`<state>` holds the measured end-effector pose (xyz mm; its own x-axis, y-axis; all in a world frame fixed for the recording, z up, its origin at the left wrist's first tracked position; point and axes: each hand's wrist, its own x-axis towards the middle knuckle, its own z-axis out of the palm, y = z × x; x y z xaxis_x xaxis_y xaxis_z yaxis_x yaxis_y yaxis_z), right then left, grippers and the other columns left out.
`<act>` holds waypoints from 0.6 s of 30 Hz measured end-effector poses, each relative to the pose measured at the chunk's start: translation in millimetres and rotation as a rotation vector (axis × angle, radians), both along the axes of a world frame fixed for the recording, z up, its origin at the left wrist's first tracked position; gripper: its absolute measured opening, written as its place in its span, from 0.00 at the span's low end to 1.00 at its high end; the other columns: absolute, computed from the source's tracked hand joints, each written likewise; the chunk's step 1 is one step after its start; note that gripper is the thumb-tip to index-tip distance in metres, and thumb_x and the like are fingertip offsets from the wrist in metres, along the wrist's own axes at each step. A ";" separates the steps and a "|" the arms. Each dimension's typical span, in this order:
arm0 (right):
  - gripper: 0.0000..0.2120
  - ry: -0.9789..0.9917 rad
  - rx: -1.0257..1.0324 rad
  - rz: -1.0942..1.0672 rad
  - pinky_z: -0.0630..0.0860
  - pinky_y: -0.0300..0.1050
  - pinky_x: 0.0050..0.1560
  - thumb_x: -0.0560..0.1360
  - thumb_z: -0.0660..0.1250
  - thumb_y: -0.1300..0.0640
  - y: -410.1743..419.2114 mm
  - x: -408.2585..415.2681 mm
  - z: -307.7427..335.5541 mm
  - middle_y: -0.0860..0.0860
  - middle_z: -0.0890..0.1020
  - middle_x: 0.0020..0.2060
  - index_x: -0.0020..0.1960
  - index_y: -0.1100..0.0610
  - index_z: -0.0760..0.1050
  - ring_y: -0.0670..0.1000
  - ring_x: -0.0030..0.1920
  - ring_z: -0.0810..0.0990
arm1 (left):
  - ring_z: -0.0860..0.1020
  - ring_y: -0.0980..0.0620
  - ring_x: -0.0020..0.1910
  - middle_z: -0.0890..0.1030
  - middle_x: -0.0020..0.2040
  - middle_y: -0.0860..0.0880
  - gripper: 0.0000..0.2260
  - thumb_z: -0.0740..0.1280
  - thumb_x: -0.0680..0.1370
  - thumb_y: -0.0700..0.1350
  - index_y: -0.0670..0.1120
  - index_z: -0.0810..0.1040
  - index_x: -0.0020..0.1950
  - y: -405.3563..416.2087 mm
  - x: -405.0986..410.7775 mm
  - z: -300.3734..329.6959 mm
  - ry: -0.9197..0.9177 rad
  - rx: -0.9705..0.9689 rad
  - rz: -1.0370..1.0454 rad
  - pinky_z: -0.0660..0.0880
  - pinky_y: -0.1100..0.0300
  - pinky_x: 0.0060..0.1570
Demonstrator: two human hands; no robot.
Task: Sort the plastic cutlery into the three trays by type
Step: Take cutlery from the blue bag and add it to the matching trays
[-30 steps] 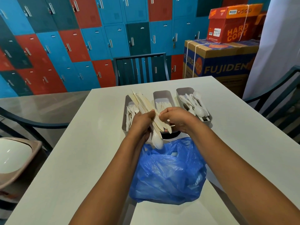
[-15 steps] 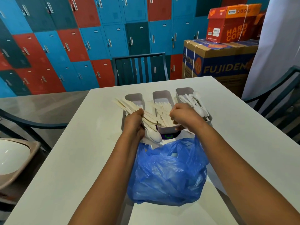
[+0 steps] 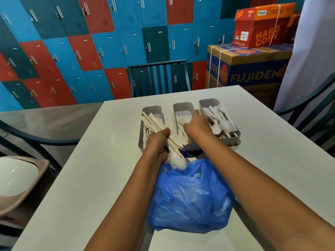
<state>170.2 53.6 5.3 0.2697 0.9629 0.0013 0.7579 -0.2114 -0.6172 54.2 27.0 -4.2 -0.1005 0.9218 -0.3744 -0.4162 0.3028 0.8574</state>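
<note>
Hiding middle tray (image 3: pixel 182 108) contents: right hand (image 3: pixel 196 126).

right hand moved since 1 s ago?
Yes. The right hand has left the bundle held by the left hand and gone forward over the middle tray.

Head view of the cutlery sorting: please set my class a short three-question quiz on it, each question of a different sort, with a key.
1. True or false: the left hand grips a bundle of cutlery.
2. Which tray holds spoons? A left tray B middle tray C right tray
3. Fill in: the blue ___ lies on the table nearest the person.

Key: 1 true; 2 C; 3 bag. The right hand reaches over the middle tray.
</note>
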 end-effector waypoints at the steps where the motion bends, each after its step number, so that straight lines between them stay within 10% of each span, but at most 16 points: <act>1: 0.26 -0.027 0.019 0.018 0.72 0.49 0.55 0.78 0.62 0.55 -0.8 -2.0 -1.0 0.60 0.71 0.63 0.72 0.59 0.59 0.60 0.62 0.73 | 0.77 0.50 0.36 0.78 0.39 0.44 0.12 0.61 0.79 0.35 0.35 0.73 0.62 0.1 -0.3 -0.9 0.006 -0.001 -0.004 0.78 0.61 0.29; 6: 0.16 0.155 0.096 0.209 0.72 0.42 0.41 0.78 0.62 0.51 -14.3 -6.5 12.2 0.55 0.78 0.45 0.54 0.63 0.77 0.52 0.45 0.76 | 0.78 0.49 0.36 0.78 0.39 0.43 0.12 0.60 0.79 0.34 0.36 0.71 0.62 1.4 -2.9 -0.7 0.017 0.013 -0.022 0.78 0.62 0.26; 18: 0.07 0.291 -0.152 0.368 0.73 0.42 0.32 0.73 0.67 0.63 -34.7 4.8 19.4 0.54 0.75 0.31 0.38 0.63 0.79 0.49 0.30 0.72 | 0.78 0.48 0.37 0.79 0.41 0.43 0.08 0.62 0.79 0.35 0.38 0.74 0.57 4.8 -1.6 -3.2 0.033 0.023 -0.014 0.78 0.56 0.37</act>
